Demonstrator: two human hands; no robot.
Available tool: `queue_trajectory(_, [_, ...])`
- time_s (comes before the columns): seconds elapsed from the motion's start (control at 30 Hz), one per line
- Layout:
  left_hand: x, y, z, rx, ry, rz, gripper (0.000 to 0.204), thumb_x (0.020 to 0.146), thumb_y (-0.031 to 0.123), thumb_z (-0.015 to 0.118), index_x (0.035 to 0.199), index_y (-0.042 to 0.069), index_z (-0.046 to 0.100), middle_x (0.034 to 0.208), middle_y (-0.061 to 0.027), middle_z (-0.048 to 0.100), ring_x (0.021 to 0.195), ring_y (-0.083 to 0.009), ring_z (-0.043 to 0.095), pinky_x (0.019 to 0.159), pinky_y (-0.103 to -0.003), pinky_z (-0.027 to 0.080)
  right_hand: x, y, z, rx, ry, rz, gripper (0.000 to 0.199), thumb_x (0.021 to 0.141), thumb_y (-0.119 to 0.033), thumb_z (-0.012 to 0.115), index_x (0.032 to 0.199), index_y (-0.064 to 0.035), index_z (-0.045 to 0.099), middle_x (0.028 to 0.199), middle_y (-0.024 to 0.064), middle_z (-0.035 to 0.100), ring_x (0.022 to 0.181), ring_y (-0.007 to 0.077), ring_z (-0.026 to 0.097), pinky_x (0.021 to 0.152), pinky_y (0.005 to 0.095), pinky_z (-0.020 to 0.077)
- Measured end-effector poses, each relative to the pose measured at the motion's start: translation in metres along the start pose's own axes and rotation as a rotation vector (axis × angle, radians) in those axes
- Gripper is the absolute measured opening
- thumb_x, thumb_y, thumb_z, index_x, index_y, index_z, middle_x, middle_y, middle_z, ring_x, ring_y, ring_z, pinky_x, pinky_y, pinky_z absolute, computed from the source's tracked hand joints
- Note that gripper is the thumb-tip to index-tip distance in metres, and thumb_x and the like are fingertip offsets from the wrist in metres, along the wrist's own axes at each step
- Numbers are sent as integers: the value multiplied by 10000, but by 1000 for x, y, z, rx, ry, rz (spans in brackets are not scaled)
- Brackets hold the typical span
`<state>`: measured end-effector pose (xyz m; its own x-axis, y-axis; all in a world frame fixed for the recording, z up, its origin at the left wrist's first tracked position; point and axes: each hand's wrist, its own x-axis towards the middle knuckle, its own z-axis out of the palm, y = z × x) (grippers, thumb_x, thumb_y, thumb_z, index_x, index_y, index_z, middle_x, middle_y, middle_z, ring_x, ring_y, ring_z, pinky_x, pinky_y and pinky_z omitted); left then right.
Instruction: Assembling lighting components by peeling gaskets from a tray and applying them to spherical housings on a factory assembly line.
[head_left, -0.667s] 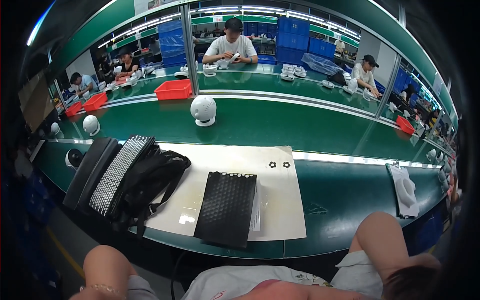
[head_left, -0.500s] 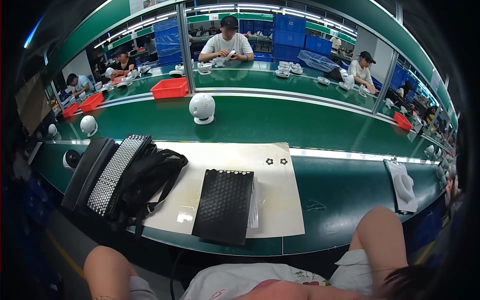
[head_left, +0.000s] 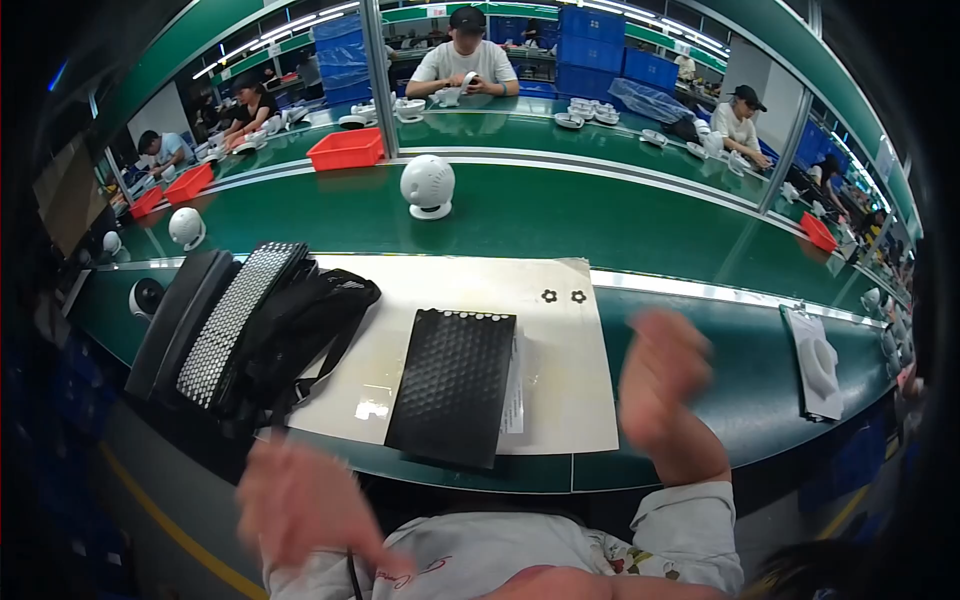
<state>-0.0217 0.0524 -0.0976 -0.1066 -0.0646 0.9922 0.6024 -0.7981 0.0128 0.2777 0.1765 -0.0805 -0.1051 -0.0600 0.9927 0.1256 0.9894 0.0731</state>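
Observation:
My left hand (head_left: 305,505) is in front of the near table edge, close to my body, its fingers smeared by motion. Over the green tabletop, just right of the pale board (head_left: 575,400), my right hand (head_left: 665,380) is raised and blurred as well. No object shows in either hand. A black textured sheet or pouch (head_left: 452,385) lies on the board, with white printed paper (head_left: 514,395) sticking out at its right side. Two small black flower-shaped pieces (head_left: 564,297) lie at the board's far right corner.
At left lie a black mesh bag (head_left: 300,325), a white-dotted strip (head_left: 235,325) and a dark padded case (head_left: 180,325). White round devices (head_left: 428,184) stand on the green conveyor (head_left: 560,225). A clipboard (head_left: 815,365) lies at right. Co-workers sit beyond, near red bins (head_left: 346,149).
Both hands have come up into view, the right over the table and the left near its front edge. The view has tipped, so the table things appear slightly higher.

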Motion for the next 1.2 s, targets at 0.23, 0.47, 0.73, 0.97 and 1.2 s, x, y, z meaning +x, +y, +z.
queue_trajectory(0.23, [-66, -141, 69, -241, -782, -1069, 656, 786, 285, 621, 1311, 31, 319, 1349, -139, 328, 1261, -249, 286, 1040, -360, 202, -73, 54, 68, 214, -509, 1227, 846, 674, -404, 720, 1296, -57, 263, 1270, 113, 369, 1206, 245, 345, 977, 388, 291])
queue_trajectory(0.47, [-103, -140, 81, -604, -823, -1448, 754, 730, 129, 687, 1332, -15, 257, 1317, -120, 335, 1197, -198, 349, 1011, -311, 262, -115, 44, 81, 353, -424, 1368, 656, 712, -273, 713, 1222, -56, 363, 1169, 176, 477, 1093, 278, 470, 907, 359, 381])
queue_trajectory(0.73, [-103, -116, 72, -771, -553, -1381, 491, 791, 51, 613, 1219, 15, 377, 1116, -58, 514, 1031, -116, 486, 889, -259, 385, -80, 28, 64, 528, -385, 1281, 396, 769, -16, 628, 1109, -65, 431, 1025, 54, 512, 977, 131, 489, 832, 263, 385])
queue_trajectory(0.97, [-80, -117, 78, -799, -306, -1599, 357, 839, 90, 566, 1163, 32, 429, 1086, -52, 541, 971, -117, 519, 847, -271, 430, -76, 154, 104, 605, -454, 1320, 456, 939, -377, 340, 1208, -21, 434, 1178, 115, 510, 1127, 204, 459, 932, 321, 349])
queue_trajectory(1.2, [-89, -131, 74, -835, -368, -1677, 466, 813, 179, 614, 1200, 7, 420, 1085, -73, 531, 970, -137, 510, 849, -268, 424, -77, 246, 225, -287, -1101, 1117, 578, 868, -453, 414, 1286, -57, 375, 1296, 175, 414, 1206, 331, 380, 998, 365, 295])
